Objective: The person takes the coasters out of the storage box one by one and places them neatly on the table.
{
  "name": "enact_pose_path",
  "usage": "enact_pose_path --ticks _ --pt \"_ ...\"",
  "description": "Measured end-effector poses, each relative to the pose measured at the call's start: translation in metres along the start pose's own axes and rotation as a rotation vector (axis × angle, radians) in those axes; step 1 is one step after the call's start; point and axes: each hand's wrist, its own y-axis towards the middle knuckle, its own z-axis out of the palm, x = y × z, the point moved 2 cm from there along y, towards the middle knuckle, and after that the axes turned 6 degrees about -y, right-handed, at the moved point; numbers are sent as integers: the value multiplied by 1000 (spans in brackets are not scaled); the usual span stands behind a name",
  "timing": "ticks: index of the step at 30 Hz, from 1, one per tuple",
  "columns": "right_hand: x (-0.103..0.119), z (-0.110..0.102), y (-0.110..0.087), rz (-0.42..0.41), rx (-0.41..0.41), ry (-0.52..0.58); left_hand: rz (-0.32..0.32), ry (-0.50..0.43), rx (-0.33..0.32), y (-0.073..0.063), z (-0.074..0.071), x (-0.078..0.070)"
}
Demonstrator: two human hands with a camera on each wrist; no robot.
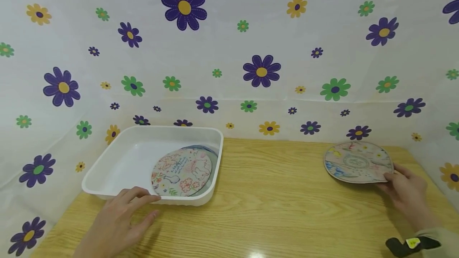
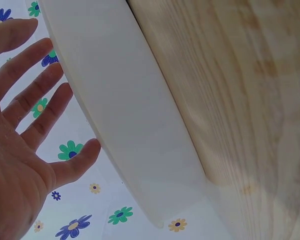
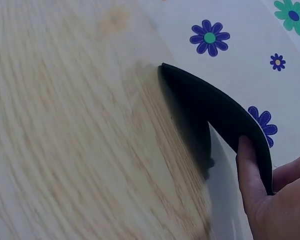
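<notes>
At the far right in the head view, my right hand pinches the edge of a round, pale pink floral mat, thumb on top. In the right wrist view the mat's dark underside shows, tilted over the table, with fingers beneath it. My left hand rests its fingertips at the front rim of a white plastic tub. The left wrist view shows those fingers spread along the tub's edge. Inside the tub's right side lies a round mat with a rabbit and flowers, overlapping a bluish one.
The wooden table runs between the tub and my right hand. A white flower-print sheet stands behind the table and along both sides. A dark strap circles my right wrist.
</notes>
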Motion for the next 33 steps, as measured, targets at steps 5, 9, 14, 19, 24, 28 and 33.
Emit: enact_pose_path --ticks 5,9,14,19,24,28,33 --pt "4 -3 3 -31 -44 -141 13 -5 -16 0 1 0" --pt "7 -6 5 -67 -70 -226 18 -6 -24 -1 1 0" --pt "9 -8 7 -132 -68 -361 20 -7 -29 -1 0 -1" --pt "10 -8 12 -165 -118 -493 21 -12 -33 -1 -1 -1" --pt "10 -8 14 -147 -155 -560 18 -12 -33 -1 -1 -1" --pt "9 -10 16 -143 -179 -606 18 -14 -29 -1 -1 -1" --pt "7 -15 20 -133 -186 -641 25 -14 -32 -2 -1 -1"
